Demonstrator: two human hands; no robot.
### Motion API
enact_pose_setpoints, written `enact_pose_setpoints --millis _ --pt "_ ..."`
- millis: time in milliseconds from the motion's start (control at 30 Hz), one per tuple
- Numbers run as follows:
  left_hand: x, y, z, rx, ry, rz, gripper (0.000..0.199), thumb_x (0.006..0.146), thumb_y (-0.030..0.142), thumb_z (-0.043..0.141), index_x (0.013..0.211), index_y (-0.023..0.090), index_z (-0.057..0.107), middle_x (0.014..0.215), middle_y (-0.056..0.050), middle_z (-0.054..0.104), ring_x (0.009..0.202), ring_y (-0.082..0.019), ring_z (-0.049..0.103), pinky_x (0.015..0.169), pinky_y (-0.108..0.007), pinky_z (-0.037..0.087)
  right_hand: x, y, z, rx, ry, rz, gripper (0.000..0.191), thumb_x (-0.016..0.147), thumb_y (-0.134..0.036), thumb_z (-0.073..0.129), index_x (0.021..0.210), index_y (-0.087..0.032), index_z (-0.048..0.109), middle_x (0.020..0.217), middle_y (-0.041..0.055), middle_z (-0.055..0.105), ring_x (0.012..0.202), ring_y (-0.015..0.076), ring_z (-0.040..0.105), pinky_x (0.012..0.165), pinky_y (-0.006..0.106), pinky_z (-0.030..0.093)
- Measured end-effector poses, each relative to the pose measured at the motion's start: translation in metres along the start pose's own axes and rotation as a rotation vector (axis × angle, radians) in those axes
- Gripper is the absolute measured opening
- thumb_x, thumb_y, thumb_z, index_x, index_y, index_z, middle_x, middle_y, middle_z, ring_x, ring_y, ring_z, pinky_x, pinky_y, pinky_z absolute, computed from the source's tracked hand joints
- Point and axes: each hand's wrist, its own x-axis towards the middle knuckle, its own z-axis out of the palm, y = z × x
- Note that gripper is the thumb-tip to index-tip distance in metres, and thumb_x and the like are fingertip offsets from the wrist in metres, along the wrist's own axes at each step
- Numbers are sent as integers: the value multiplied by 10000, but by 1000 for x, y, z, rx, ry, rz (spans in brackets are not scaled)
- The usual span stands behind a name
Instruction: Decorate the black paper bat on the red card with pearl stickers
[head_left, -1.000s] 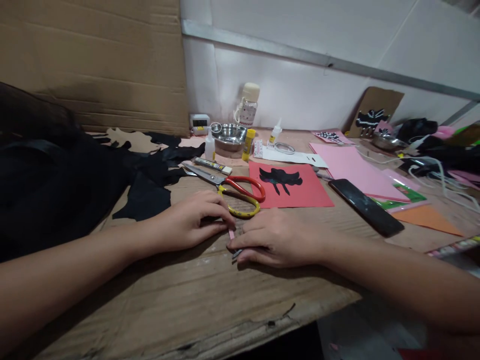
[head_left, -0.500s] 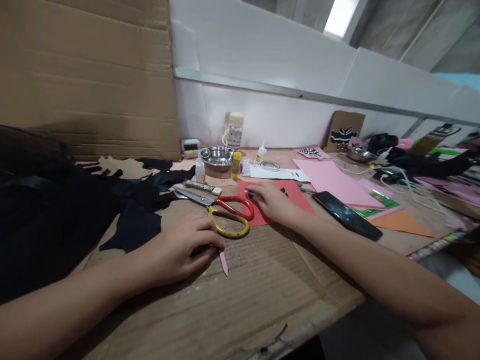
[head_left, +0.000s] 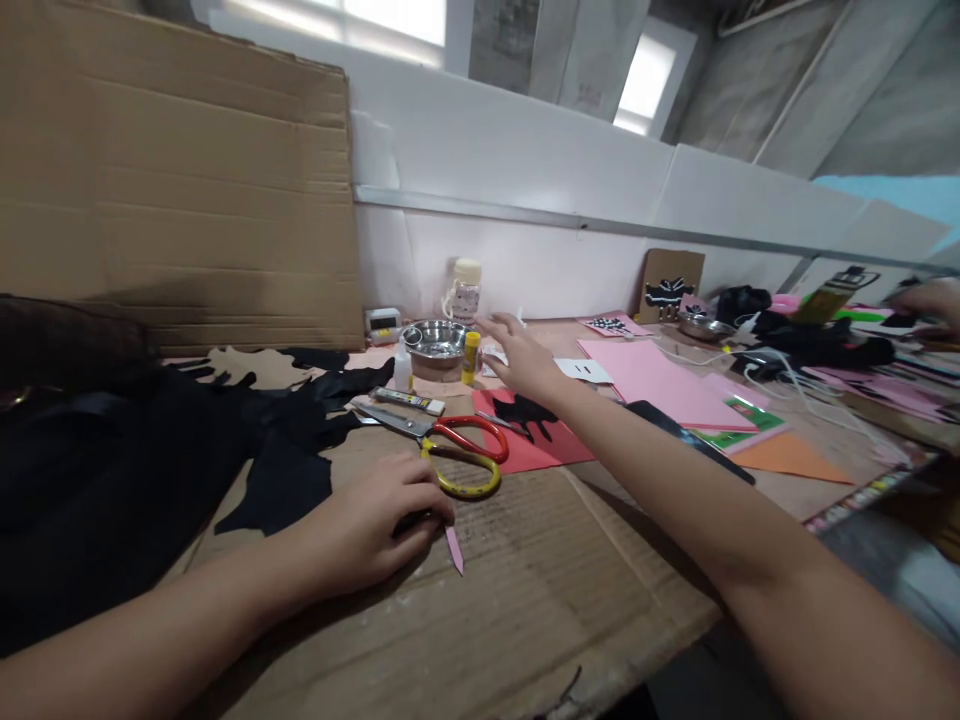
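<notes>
My left hand (head_left: 401,510) rests on the cardboard, its fingers pinched on a narrow pink paper strip (head_left: 454,551) with a pointed end. Right beside it lie scissors (head_left: 465,472) with one red and one yellow handle, blades pointing left. My right hand (head_left: 525,358) is raised over the back of the worktop with fingers apart and nothing in them. Only the tip of a white glue bottle (head_left: 520,316) shows behind that hand. Below it, a black cutout (head_left: 525,410) and a thin metal tool (head_left: 501,421) lie on red paper (head_left: 536,452).
A steel bowl (head_left: 436,340), a yellow glue stick (head_left: 470,358) and a cup (head_left: 466,288) stand at the back. Black fabric scraps (head_left: 285,475) lie left. Pink sheets (head_left: 664,385) and a phone (head_left: 697,448) are right. Another person's hand (head_left: 932,300) shows far right.
My right hand has lifted off the red paper and moved back, its fingers spreading. The thin metal tool now lies on the paper. The view has tilted up slightly; my left hand keeps its place.
</notes>
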Motion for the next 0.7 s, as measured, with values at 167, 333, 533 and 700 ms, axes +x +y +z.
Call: enact_pose_setpoints --millis 167,333,533,700 --pt "0 2 1 7 52 55 253 961 93 522 1033 231 722 1064 -71 737 997 -222 674 868 -344 547 15 -5 18 -134 -82 -94 323 1009 -134 556 1296 -187 694 1590 173 484 1375 342 523 1134 516 452" --pt "-1 -4 3 52 78 -1 259 954 97 513 1016 226 730 1010 -70 736 948 -231 676 830 -358 563 8 4 20 -227 -143 30 263 1019 -272 657 1244 -137 675 1362 160 636 1198 293 641 1008 498 554" --pt "-2 -6 1 173 217 -62 270 1005 179 544 1238 234 666 1207 -106 697 1109 -273 662 950 -449 579 -1 -11 -10 -140 -171 143 268 1026 -315 662 1209 -119 680 1096 147 761 958 268 741 847 428 603" --pt "-3 -6 0 420 429 -99 608 1039 335 587 1559 151 332 1562 -241 449 1465 -379 422 1184 -603 412 -63 -57 -39 105 -203 32 241 1007 -323 676 1225 -220 686 1130 69 795 961 213 752 817 311 581"
